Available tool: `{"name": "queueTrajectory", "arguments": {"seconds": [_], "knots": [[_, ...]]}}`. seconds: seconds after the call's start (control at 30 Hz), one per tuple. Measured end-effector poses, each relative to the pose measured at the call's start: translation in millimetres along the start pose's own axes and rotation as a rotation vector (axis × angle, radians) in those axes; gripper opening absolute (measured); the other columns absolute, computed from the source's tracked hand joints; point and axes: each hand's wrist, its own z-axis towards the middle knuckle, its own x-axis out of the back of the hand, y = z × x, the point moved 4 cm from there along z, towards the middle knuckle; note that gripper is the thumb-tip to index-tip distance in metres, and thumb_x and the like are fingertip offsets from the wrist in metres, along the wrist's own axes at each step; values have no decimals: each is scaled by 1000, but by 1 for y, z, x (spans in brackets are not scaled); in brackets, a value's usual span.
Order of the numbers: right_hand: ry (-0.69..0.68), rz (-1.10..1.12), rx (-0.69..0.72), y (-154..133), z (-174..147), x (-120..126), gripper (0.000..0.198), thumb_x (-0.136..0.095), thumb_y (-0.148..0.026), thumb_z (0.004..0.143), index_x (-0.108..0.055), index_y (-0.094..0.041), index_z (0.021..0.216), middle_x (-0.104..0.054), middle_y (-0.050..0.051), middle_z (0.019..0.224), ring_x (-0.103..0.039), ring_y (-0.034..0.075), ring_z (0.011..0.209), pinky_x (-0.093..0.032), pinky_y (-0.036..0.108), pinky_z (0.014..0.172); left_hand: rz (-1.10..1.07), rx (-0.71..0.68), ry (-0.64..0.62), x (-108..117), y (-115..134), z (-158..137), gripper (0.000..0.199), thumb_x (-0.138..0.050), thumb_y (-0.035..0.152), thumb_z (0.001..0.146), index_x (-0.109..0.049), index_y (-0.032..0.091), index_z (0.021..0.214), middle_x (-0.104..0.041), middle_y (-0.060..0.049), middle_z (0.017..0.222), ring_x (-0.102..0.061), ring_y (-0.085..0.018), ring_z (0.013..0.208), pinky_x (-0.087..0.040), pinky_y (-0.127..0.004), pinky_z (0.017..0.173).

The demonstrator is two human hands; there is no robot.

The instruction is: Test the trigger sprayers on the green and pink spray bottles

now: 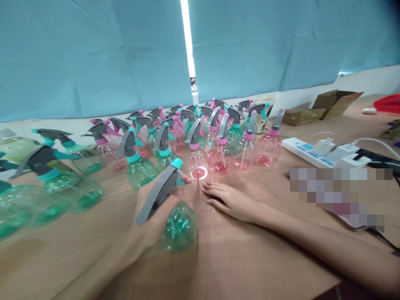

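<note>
My left hand point(156, 212) is wrapped round the neck of a green spray bottle point(181, 227) with a grey and teal trigger head. The bottle is tilted, its round base toward me and to the right. On the brown tabletop point(237, 262), my right hand point(231, 200) lies flat with its fingers stretched out and nothing in them. Just beyond its fingertips stands a pink spray bottle point(197, 162). Another pink spray bottle point(221, 158) is close to its right. A green spray bottle point(140, 168) stands behind my left hand.
Several more pink and green spray bottles crowd the back, with green ones point(75, 189) at the left. A white power strip point(308, 152) with plugged-in chargers lies right, near a phone point(350, 221). Cardboard boxes point(336, 104) and a red basin point(387, 103) sit farther back.
</note>
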Motion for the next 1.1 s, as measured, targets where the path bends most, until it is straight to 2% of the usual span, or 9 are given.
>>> {"name": "queueTrajectory", "arguments": {"seconds": [0.37, 0.53, 0.67, 0.8, 0.87, 0.97, 1.03, 1.1], "knots": [[11, 9, 7, 1, 0, 1, 37, -46, -28, 100, -56, -17, 134, -57, 12, 139, -48, 24, 134, -40, 44, 112, -22, -14, 48, 0, 4, 3, 12, -56, 34, 75, -63, 25, 80, -66, -2, 80, -59, -22, 74, -45, -34, 67], [15, 7, 4, 0, -1, 2, 37, -46, -29, 100, -56, -17, 134, -56, 11, 140, -48, 25, 134, -40, 44, 112, -63, -31, 73, 1, 2, 2, 11, -57, 33, 73, -62, 25, 78, -65, 0, 78, -60, -21, 74, -45, -32, 65], [18, 6, 0, 0, -1, 2, 37, -47, -28, 100, -57, -19, 134, -56, 10, 140, -48, 24, 134, -40, 44, 112, -57, 5, 50, 2, -2, 1, 9, -58, 33, 74, -60, 24, 76, -63, -1, 76, -59, -20, 73, -44, -32, 65], [8, -6, 5, 1, -1, 1, 37, -46, -28, 100, -56, -17, 134, -56, 11, 141, -48, 24, 134, -39, 43, 113, -34, -32, 43, 3, -2, 2, 9, -56, 32, 75, -59, 24, 74, -63, -1, 75, -59, -21, 74, -45, -33, 66], [9, -5, 7, 1, -1, 1, 38, -46, -28, 100, -55, -16, 135, -55, 12, 141, -47, 24, 135, -38, 43, 113, -58, -52, 33, 3, -1, 3, 10, -56, 31, 76, -62, 23, 79, -65, -2, 79, -61, -22, 79, -47, -34, 72], [23, 11, 9, 2, -1, 1, 38, -46, -28, 100, -55, -17, 135, -55, 12, 142, -47, 24, 135, -38, 45, 113, -44, -37, 25, 3, -2, 2, 20, -57, 31, 79, -65, 25, 96, -68, -2, 90, -64, -23, 89, -49, -35, 80], [28, 18, 10, 2, -1, 0, 38, -46, -28, 100, -56, -18, 135, -55, 11, 142, -48, 24, 134, -39, 46, 113, 27, -16, 54, 3, -2, 1, 26, -56, 32, 81, -65, 26, 105, -69, -1, 92, -65, -22, 87, -49, -34, 78], [28, 16, 9, 2, -1, 0, 38, -46, -28, 100, -56, -18, 135, -55, 12, 141, -48, 25, 134, -39, 46, 113, 89, -11, 104, 3, -2, -1, 27, -55, 34, 82, -66, 26, 105, -70, 0, 88, -64, -21, 80, -48, -33, 73]]}}
